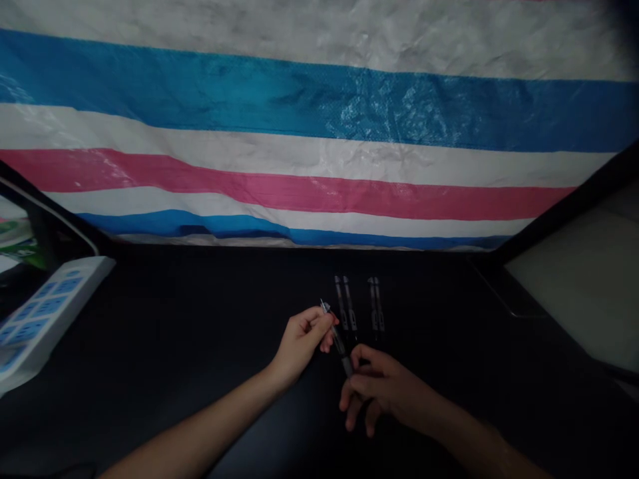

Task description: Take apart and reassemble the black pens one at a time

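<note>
A slim dark pen [339,342] slants between my two hands, its pale clip end up and away from me. My left hand [302,339] pinches it just below the clip, thumb on top. The lower end lies in the fingers of my right hand [382,386], which hide its tip; the other fingers hang loosely curled. Beyond my hands lie several similar pens in two groups on the dark tabletop: a left pair [346,303] and a right pair [375,304]. The lower ends of the pens fade into the dark surface.
A white power strip [54,293] with blue socket faces lies at the left edge of the black table [200,313]. A striped plastic sheet [279,159] hangs along the back. Dark frame bars [564,206] rise at the sides, with a pale panel at right.
</note>
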The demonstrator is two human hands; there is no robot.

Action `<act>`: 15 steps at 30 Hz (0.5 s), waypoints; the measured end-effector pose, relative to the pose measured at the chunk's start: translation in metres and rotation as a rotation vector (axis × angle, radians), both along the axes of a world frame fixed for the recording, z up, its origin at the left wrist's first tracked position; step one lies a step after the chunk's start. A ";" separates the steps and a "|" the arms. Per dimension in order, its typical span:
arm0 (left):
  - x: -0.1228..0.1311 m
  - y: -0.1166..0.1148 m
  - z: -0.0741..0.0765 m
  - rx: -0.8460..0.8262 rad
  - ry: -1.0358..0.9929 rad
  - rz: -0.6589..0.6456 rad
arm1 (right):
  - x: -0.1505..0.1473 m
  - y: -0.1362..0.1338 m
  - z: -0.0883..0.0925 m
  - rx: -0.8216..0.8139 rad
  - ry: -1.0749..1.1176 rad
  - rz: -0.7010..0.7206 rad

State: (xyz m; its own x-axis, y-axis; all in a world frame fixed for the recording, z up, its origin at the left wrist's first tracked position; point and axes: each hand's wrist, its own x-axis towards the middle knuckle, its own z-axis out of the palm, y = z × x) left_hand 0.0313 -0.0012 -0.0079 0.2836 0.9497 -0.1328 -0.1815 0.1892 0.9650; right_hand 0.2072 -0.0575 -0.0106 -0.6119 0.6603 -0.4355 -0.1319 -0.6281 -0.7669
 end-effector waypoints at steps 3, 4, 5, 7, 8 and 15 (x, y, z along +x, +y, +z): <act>0.000 0.001 0.001 -0.014 -0.009 0.001 | 0.001 0.002 0.001 -0.027 0.032 0.020; 0.000 0.002 0.001 -0.015 -0.011 -0.001 | 0.001 0.002 0.002 -0.033 0.034 0.033; 0.000 0.002 0.001 -0.014 -0.013 -0.001 | 0.001 0.002 0.002 -0.035 0.027 0.042; 0.000 0.002 0.000 -0.010 -0.012 0.002 | 0.001 0.002 0.003 -0.030 -0.003 0.041; 0.000 0.002 0.000 -0.010 -0.012 0.005 | 0.001 0.002 0.004 -0.029 -0.009 0.036; -0.001 0.002 -0.002 -0.024 -0.055 0.001 | 0.002 0.000 0.005 -0.034 0.016 0.120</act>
